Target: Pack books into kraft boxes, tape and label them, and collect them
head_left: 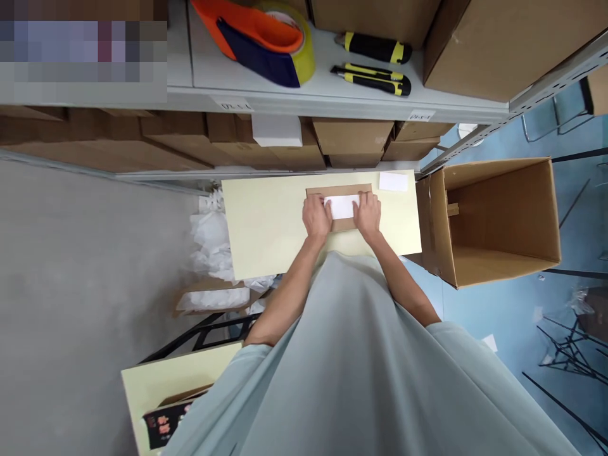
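A flat brown cardboard box (339, 189) lies on the pale yellow tabletop (266, 221). On its upper face is a white paper label (342, 207). My left hand (317, 216) grips the label's left edge, with the thumb on the paper and the fingers curled over the box's left side. At the opposite edge my right hand (368, 214) does the same, its thumb on the label and fingers curled by the box's right end. Another white paper slip (393, 182) rests on the tabletop, right of my right hand.
A large open carton (503, 215) stands right of the table. The shelf above holds a tape dispenser (270, 44), utility knives (375, 79) and cartons. White crumpled plastic (209, 234) sits at the left. A second table (190, 367) at lower left carries a dark box (164, 424).
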`<state>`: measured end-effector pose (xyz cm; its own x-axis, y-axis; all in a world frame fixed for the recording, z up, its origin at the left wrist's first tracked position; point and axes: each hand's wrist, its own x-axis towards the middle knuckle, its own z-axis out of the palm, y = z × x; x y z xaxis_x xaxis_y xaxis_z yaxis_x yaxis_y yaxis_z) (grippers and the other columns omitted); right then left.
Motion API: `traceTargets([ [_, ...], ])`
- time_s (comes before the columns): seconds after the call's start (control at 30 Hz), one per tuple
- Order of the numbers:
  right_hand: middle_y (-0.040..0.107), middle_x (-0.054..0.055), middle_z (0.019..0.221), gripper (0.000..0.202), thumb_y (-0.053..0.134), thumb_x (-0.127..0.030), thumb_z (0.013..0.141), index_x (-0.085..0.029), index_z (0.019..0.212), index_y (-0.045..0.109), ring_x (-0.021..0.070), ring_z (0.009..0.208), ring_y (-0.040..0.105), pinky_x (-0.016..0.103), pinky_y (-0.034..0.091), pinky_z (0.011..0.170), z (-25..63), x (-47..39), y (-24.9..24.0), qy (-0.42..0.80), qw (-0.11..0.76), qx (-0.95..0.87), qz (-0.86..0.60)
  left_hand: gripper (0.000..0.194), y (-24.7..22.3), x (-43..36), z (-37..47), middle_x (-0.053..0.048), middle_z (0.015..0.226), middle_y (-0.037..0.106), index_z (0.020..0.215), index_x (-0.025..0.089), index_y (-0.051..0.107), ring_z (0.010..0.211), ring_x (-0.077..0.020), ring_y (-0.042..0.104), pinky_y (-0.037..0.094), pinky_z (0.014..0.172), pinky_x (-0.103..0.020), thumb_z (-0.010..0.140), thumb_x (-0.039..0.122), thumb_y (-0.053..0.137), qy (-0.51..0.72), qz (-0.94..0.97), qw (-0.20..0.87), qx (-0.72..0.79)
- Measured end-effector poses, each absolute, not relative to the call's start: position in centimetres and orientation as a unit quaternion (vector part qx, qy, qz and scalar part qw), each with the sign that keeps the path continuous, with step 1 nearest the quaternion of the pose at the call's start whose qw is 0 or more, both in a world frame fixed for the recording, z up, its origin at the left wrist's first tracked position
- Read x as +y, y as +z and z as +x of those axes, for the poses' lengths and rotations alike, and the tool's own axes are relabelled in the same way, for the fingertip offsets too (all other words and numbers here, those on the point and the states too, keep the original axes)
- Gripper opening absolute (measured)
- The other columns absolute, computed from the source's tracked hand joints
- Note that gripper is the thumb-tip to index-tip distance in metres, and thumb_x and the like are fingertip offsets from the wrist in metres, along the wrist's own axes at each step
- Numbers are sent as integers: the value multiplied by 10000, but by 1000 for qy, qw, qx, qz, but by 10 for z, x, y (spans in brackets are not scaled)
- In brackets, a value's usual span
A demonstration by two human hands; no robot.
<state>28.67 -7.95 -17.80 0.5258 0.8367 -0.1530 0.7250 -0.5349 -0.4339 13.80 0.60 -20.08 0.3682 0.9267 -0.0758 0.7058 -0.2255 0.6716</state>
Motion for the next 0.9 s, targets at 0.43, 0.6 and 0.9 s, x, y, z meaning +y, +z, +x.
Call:
traceTargets([
  [0.43, 215, 138, 1899, 687, 246, -382, 1185, -115, 1817, 277, 327, 1792, 155, 596, 123, 1444, 293, -103, -193, 178, 104, -495, -844, 763, -207, -9, 111, -126, 1905, 175, 1826, 136, 257, 1792, -341, 77, -37, 1451, -605, 1137, 459, 312, 8, 860, 285, 424],
  [0.6, 181, 159, 1903, 683, 288, -375, 1185, -106, 1813, 280, 347, 1794, 131, 611, 105, 1440, 284, -98, -191, 174, 98, -501, -842, 735, -203, -18, 132, -96, 1898, 206, 1817, 161, 313, 1790, -376, 30, -54, 1441, -659, 1136, 440, 314, 8, 869, 272, 414],
  [0.9, 145, 120, 1914, 645, 316, -394, 1191, -207, 1808, 334, 378, 1792, 124, 642, 98, 1431, 290, -104, -189, 170, 83, -487, -852, 724, -198, -11, 125, -68, 1890, 236, 1818, 168, 306, 1783, -387, 97, -7, 1444, -663, 1133, 399, 280, -1, 876, 275, 396],
])
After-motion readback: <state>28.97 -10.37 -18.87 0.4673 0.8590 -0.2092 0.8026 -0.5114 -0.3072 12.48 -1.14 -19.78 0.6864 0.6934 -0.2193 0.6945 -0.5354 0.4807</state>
